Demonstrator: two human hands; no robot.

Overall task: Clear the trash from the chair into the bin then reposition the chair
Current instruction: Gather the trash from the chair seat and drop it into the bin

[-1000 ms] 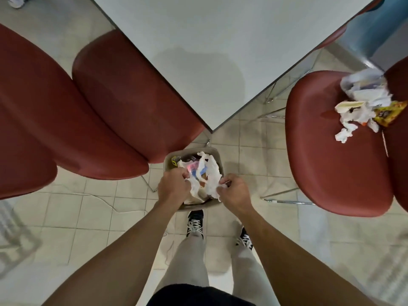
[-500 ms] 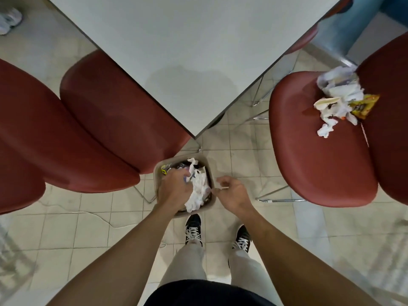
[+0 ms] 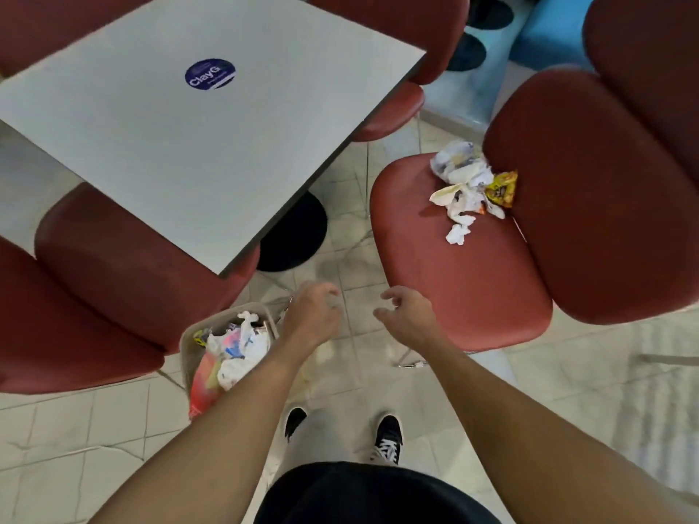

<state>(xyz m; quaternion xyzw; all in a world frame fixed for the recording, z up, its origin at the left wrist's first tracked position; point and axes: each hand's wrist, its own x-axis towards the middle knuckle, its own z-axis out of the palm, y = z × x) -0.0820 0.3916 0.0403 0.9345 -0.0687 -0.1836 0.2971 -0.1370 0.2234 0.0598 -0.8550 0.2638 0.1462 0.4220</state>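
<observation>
At the left, the bin (image 3: 227,357) stood on the floor beside the near corner of the counter (image 3: 181,138), already stuffed with crumpled paper and wrappers. Just right of its rim hung the left hand (image 3: 312,315), grip loose and empty, fingers relaxed. The right hand (image 3: 406,313) hovered over the front edge of the chair (image 3: 454,281), grip likewise slack, holding nothing. Farther right, the trash (image 3: 471,187) lay at the back edge of the seat, against the backrest: crumpled white paper, a clear bag and a yellow snack wrapper. It looked light, soft and loose, likely to scatter; gathering the pile from both sides would probably hold it best.
</observation>
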